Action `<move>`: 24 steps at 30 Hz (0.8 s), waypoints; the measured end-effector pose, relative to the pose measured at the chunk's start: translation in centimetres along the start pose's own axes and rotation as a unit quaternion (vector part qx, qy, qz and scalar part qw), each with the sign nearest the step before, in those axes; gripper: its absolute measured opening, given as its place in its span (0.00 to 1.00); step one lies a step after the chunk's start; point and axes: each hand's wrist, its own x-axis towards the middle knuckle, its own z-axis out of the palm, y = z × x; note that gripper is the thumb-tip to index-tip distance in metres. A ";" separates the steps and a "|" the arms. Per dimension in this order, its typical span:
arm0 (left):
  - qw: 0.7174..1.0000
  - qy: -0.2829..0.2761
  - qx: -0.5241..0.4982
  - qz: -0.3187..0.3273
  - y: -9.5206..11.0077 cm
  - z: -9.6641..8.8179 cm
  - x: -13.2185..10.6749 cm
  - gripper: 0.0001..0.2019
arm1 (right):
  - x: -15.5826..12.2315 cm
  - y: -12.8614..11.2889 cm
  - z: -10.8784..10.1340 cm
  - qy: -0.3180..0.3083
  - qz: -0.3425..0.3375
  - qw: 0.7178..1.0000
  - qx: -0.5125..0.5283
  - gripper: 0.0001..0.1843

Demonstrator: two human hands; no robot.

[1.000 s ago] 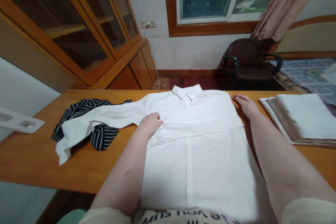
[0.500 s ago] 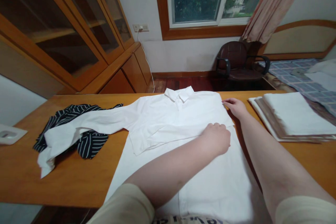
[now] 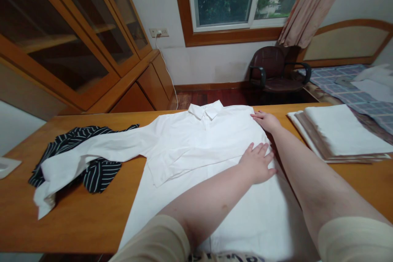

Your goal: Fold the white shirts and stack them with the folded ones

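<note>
A white collared shirt (image 3: 196, 139) lies spread on the wooden table. One sleeve stretches out to the left over a bundle of black striped cloth (image 3: 102, 172); the other is folded across the chest. My left hand (image 3: 258, 161) rests on the shirt's right part, fingers spread and palm down. Farther up, my right hand (image 3: 266, 121) touches the shirt's right edge near the shoulder, its fingers extended over the fabric. The lower shirt is partly hidden behind my left forearm.
On the right of the wooden table (image 3: 18, 213) sits a stack of folded white and brown cloth (image 3: 346, 131). A white object (image 3: 9, 167) shows at the left edge. Beyond are a brown armchair (image 3: 272, 69), a bed (image 3: 344, 84) and a glass-door cabinet (image 3: 92, 41).
My left hand has opened from a closed shape and now lies with fingers spread on the shirt. My right hand has laid its fingers onto the shirt's shoulder edge. The view has shifted slightly.
</note>
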 end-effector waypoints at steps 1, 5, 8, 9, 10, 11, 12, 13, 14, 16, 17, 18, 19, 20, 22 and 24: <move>1.000 0.005 0.001 0.000 0.1 0.0 -0.1 0.32 | 0.1 0.1 -0.1 0.000 0.002 1.000 0.000 0.17; 0.999 0.031 0.010 -0.044 0.7 -0.5 0.3 0.35 | 0.2 0.3 -0.2 0.002 -0.004 1.000 0.008 0.17; 0.994 0.018 0.016 -0.110 1.3 -1.2 1.3 0.38 | 0.2 0.5 -0.2 -0.002 -0.006 1.000 0.018 0.17; 0.992 0.010 0.018 -0.126 1.4 -1.4 1.6 0.37 | 0.2 0.6 -0.2 -0.002 -0.007 1.000 0.020 0.17; 0.991 0.005 0.019 -0.133 1.5 -1.5 1.9 0.35 | 0.3 0.7 -0.1 -0.002 -0.008 1.000 0.020 0.18; 0.991 0.006 0.020 -0.129 1.5 -1.5 2.1 0.33 | 0.3 0.8 -0.1 -0.003 -0.009 1.000 0.019 0.18; 0.993 0.010 0.020 -0.114 1.5 -1.4 2.2 0.32 | 0.4 0.8 0.0 -0.004 -0.010 1.000 0.018 0.18; 0.995 0.017 0.022 -0.094 1.4 -1.2 2.2 0.30 | 0.4 0.9 0.0 -0.005 -0.011 1.000 0.016 0.18; 0.997 0.024 0.023 -0.075 1.3 -1.1 2.2 0.29 | 0.4 0.9 0.0 -0.006 -0.011 1.000 0.014 0.19; 0.998 0.030 0.024 -0.052 1.1 -0.8 2.0 0.29 | 0.5 0.8 0.0 -0.010 -0.010 1.000 0.008 0.19; 0.998 0.030 0.023 -0.047 1.0 -0.7 1.9 0.30 | 0.5 0.8 -0.1 -0.012 -0.010 1.000 0.004 0.18; 0.998 0.030 0.022 -0.041 0.9 -0.7 1.8 0.30 | 0.4 0.7 -0.2 -0.015 -0.009 1.000 -0.001 0.18; 0.999 0.028 0.019 -0.034 0.9 -0.7 1.7 0.31 | 0.4 0.7 -0.2 -0.018 -0.009 1.000 -0.006 0.18; 0.999 0.024 0.017 -0.028 0.8 -0.7 1.7 0.32 | 0.4 0.6 -0.3 -0.020 -0.008 1.000 -0.009 0.18; 1.000 0.015 0.014 -0.012 0.7 -0.9 1.6 0.34 | 0.4 0.6 -0.4 -0.023 -0.006 1.000 -0.011 0.19; 1.000 0.010 0.011 -0.002 0.6 -0.9 1.6 0.36 | 0.5 0.6 -0.4 -0.026 -0.006 1.000 -0.010 0.19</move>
